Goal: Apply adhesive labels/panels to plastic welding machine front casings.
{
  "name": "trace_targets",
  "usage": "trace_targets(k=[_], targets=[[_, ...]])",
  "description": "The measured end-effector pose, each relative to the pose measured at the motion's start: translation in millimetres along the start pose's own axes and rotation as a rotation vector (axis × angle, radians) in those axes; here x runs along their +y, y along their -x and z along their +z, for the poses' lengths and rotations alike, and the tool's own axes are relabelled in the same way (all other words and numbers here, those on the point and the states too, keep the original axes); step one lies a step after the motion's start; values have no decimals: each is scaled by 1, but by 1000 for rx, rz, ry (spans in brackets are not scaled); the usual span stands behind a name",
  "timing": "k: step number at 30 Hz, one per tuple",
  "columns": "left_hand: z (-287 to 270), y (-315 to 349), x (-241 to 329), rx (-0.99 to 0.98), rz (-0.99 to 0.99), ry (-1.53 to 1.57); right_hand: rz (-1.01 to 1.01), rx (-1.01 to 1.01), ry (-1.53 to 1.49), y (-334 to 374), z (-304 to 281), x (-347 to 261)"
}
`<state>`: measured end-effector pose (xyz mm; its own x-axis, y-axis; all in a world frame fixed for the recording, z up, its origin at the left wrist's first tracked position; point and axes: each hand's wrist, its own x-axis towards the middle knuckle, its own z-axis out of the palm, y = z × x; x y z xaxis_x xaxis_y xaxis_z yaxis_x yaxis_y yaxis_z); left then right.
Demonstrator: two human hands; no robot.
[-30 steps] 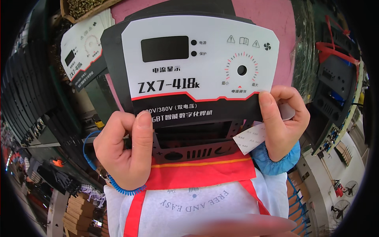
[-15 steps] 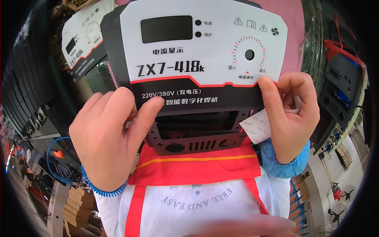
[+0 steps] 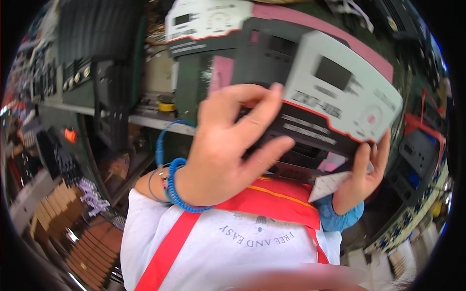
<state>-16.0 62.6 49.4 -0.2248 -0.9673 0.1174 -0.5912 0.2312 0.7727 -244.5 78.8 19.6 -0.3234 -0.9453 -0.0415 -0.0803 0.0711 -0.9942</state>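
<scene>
A white, black and red faceplate sticker (image 3: 340, 92) with a dark display window and a dial scale is tilted over a dark grey plastic front panel (image 3: 264, 51). The panel shows at the sticker's left and below it. My right hand (image 3: 364, 177) pinches the sticker's lower right edge between thumb and fingers. A piece of white backing paper (image 3: 329, 185) sticks out beside that palm. My left hand (image 3: 228, 140) has thumb and index finger apart, the index fingertip close to the sticker's left edge; whether it touches is blurred. Nothing shows between its fingers.
Another panel with a like sticker (image 3: 208, 22) lies at the far left on the bench. A pink sheet (image 3: 310, 19) is under the work. A blue coiled wrist cord (image 3: 177, 186) runs from my left wrist. Dark panels (image 3: 417, 150) stand at right, cardboard (image 3: 56, 206) at lower left.
The sticker has shifted right and tilted relative to the panel, baring the panel's left side. My left hand has come off the sticker's lower left and opened. The view has swung left.
</scene>
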Motion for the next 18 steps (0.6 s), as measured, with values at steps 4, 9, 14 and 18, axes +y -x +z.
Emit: trace_targets(k=[4, 9, 14, 18], targets=[[10, 9, 5, 7, 134, 549, -19, -10, -208, 3, -13, -26], [-11, 45, 19, -192, 9, 1055, -191, 5, -118, 4, 23, -59], [-87, 101, 8, 606, 307, -160, -239, -275, -98, -3, 16, -52], [-107, 140, -15, 1019, -24, -668, -166, -388, -114, -2, 5, -46]])
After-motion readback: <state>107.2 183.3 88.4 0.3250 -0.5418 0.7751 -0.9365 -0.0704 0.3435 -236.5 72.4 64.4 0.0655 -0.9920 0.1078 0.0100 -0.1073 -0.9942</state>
